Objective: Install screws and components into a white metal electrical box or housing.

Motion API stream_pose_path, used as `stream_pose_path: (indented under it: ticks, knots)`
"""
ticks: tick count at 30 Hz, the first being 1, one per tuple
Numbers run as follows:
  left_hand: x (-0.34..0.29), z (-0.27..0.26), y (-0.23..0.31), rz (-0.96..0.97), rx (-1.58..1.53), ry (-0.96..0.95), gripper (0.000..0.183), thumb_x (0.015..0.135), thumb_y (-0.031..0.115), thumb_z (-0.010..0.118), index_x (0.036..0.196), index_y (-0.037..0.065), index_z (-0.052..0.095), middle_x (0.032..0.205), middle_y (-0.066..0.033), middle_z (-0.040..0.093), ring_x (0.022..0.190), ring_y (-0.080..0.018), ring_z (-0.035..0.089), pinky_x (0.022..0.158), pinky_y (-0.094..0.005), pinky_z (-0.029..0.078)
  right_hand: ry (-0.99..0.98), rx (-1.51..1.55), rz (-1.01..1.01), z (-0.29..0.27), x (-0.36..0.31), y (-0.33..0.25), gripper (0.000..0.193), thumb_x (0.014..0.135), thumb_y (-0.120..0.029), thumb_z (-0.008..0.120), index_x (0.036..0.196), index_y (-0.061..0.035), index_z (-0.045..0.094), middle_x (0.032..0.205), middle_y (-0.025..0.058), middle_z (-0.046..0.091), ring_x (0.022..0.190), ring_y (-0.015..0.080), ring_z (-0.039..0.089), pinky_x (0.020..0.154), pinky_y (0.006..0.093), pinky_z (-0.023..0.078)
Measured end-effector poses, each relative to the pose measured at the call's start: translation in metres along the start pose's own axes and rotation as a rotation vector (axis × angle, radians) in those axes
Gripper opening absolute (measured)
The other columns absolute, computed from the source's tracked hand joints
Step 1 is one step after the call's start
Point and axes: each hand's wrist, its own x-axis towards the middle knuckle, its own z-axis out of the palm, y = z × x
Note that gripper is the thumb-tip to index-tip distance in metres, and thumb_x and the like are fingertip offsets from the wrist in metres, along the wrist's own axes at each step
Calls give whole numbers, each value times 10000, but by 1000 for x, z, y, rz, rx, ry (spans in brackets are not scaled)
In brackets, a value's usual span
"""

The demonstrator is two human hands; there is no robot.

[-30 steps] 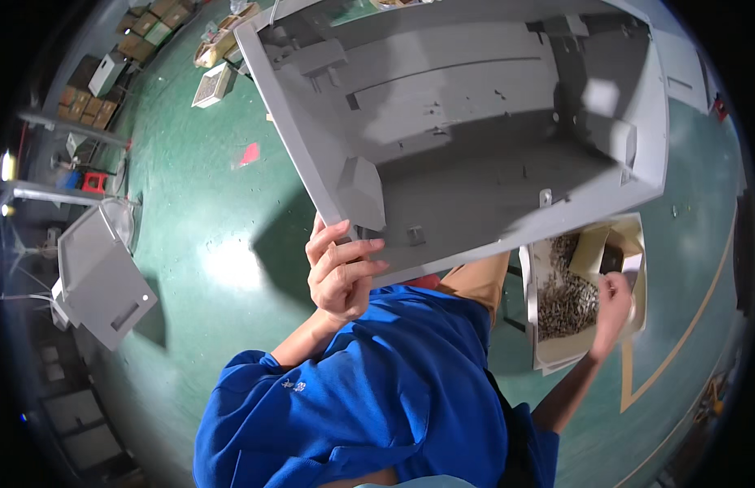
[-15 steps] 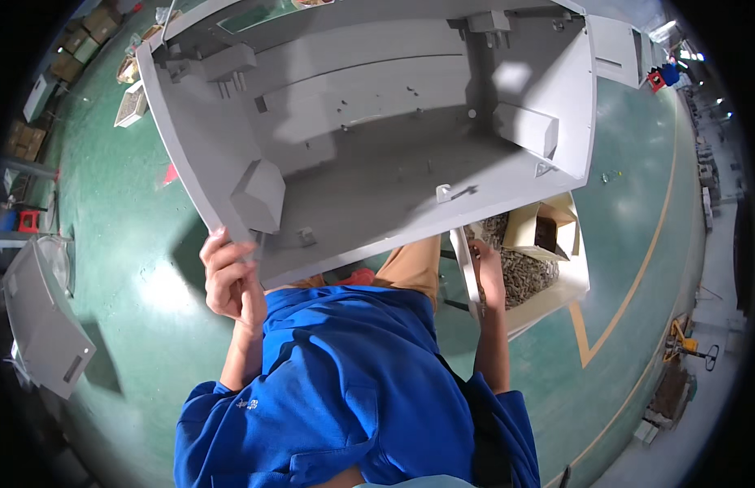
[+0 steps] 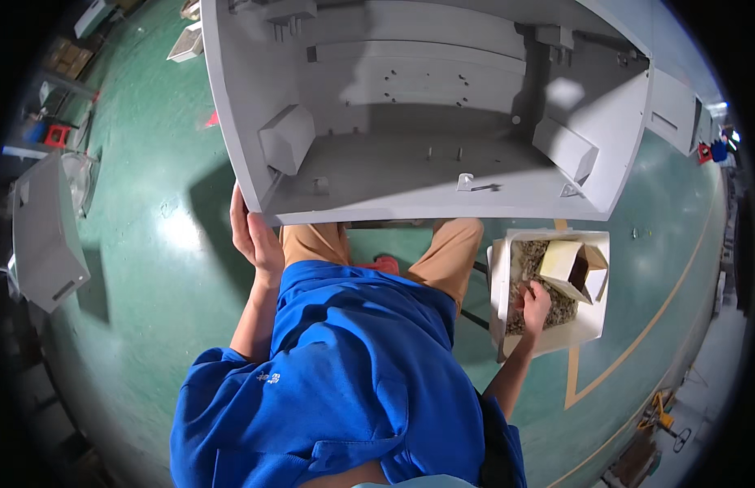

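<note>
A grey metal cabinet body (image 3: pixel 410 183), its open side facing me, spans the upper middle. Studs and small brackets stand inside it. My left hand (image 3: pixel 258 244) is at its near left corner, fingers stretched along the outer side wall and thumb by the lower edge. To the right of my knees is a white bin (image 3: pixel 589 329) of small metal fasteners (image 3: pixel 560 313). My right hand (image 3: pixel 535 307) is down in this bin, fingers bent together over the fasteners; what lies between the fingertips is too small to make out. An open cream carton (image 3: pixel 563 272) leans in the bin beside it.
A grey metal panel (image 3: pixel 48 232) stands at the left, with a red stool (image 3: pixel 58 135) beyond it. Another pale bin (image 3: pixel 186 42) sits on the green floor at the upper left. Yellow floor lines (image 3: pixel 629 350) and a yellow pallet truck (image 3: pixel 658 415) are at the right.
My right hand has moved from the bin's left wall into the fasteners. My left hand has loosened from curled to straighter fingers at the cabinet corner. The view has shifted.
</note>
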Motion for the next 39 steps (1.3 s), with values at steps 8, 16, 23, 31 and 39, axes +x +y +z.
stream_pose_path:
  ticks: [8, 16, 23, 31, 39]
  knots:
    - [-16, 14, -7, 41, 86, 144, 390, 997, 163, 295, 1296, -62, 402, 1268, -141, 478, 1143, -181, 481, 960, -280, 370, 5, 30, 16, -8, 28, 64, 120, 842, -61, 601, 774, 31, 565, 583, 74, 571, 433, 137, 564, 385, 269, 465]
    - [-32, 20, -10, 2, 119, 210, 406, 993, 223, 331, 1269, -58, 429, 1220, -132, 503, 1086, -158, 498, 894, -249, 387, 10, -236, 59, -38, 29, 82, 214, 815, -61, 614, 676, 36, 483, 562, 131, 548, 410, 225, 576, 357, 336, 445]
    - [-45, 18, -13, 75, 78, 254, 460, 982, 292, 341, 1261, -67, 416, 1204, -145, 504, 1106, -186, 486, 946, -285, 358, -272, -556, 191, -33, 30, 53, 146, 725, -74, 584, 778, 59, 614, 618, 162, 607, 473, 278, 606, 451, 384, 481]
    - [-39, -16, -3, 223, 253, 104, 503, 940, 319, 437, 1214, -102, 418, 1245, -238, 483, 1146, -296, 500, 989, -410, 368, -137, -22, -76, -9, 63, 72, 161, 749, -73, 579, 844, 39, 644, 676, 76, 634, 631, 166, 596, 574, 298, 446]
    - [30, -46, 89, 1107, 514, 163, 400, 911, 325, 438, 954, -59, 542, 1040, -229, 557, 913, -402, 575, 827, -478, 497, 219, -140, -92, -36, 42, 19, 182, 690, -119, 661, 801, 23, 637, 696, 91, 625, 631, 150, 552, 634, 275, 439]
